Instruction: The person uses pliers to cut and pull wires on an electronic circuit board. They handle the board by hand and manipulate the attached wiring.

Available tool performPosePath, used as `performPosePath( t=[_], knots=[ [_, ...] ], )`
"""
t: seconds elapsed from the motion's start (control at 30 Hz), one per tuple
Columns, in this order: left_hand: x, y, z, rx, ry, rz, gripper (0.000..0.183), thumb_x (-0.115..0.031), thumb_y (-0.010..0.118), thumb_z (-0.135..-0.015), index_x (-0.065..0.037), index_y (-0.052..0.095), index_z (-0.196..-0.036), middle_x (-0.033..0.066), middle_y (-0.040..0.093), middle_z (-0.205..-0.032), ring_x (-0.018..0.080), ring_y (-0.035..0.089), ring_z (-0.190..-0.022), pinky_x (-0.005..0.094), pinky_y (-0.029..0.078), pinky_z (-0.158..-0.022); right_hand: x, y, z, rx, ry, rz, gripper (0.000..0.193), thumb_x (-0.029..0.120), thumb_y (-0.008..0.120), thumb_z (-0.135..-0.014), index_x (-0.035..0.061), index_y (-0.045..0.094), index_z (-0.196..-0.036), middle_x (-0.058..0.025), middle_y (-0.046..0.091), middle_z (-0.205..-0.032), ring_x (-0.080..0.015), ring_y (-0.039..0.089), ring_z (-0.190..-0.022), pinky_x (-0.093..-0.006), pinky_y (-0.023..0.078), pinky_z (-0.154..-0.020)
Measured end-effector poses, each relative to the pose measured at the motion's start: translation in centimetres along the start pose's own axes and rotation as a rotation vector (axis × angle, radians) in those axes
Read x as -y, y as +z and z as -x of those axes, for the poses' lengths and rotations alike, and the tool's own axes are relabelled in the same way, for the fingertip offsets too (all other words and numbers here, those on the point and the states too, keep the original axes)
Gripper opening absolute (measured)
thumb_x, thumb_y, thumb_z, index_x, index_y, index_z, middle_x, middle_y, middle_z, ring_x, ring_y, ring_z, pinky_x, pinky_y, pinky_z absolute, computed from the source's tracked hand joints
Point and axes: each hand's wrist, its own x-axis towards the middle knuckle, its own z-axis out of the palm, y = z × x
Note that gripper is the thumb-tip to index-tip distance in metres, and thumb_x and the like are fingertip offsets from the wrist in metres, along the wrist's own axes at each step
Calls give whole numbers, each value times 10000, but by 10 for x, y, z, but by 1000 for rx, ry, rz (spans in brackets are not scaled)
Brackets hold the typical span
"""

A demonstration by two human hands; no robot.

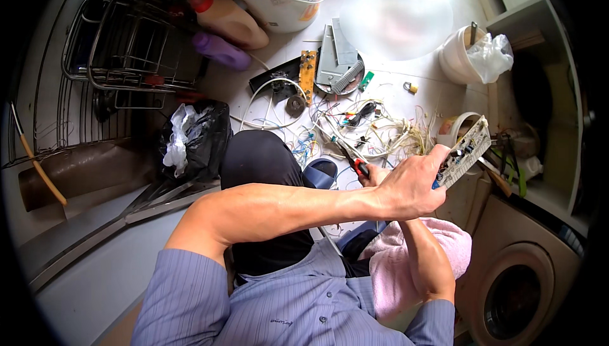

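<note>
My left arm reaches across my body to the right. My left hand point(415, 184) grips the near end of a circuit board point(465, 155) with dark and blue parts on it, held tilted in the air. Under that forearm, partly hidden, my right hand point(374, 176) is closed round the red and black handles of a cutting or gripping hand tool, apparently pliers point(359, 167). Their jaws point up and left over a tangle of loose wires point(387, 131) on the floor. A white bucket point(458, 122) with a wooden-handled tool by it stands behind the board.
Beyond the wires lie an orange-brown circuit board point(307, 78), grey metal plates point(336, 54) and a small padlock point(411, 87). A black plastic bag point(212, 133) sits left of my knee. A pink towel point(453, 238) lies by my right arm; a washing machine point(533, 251) stands at right.
</note>
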Motion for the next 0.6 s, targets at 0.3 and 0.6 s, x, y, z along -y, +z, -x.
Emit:
performPosePath(
  t=[0.3, 0.6],
  knots=[
    [-2, -9, -1, 54, -94, 81, 567, -179, 664, -815, 40, 519, -1317, 244, 704, -918, 376, 714, -851, 442, 551, -813, -32, -43, 25, -84, 173, -266, 217, 281, 676, -950, 86, 678, -1046, -104, 676, -742, -214, 638, -598, -365, 454, -522],
    [3, -29, -15, 97, -205, 563, 516, -84, 675, -907, 60, 493, -1367, 111, 679, -1168, 143, 661, -1012, 297, 549, -897, 2, -137, 93, -183, 113, -900, 162, 218, 600, -1027, 59, 617, -1050, -54, 709, -880, -128, 681, -719, -266, 485, -526]
  ],
)
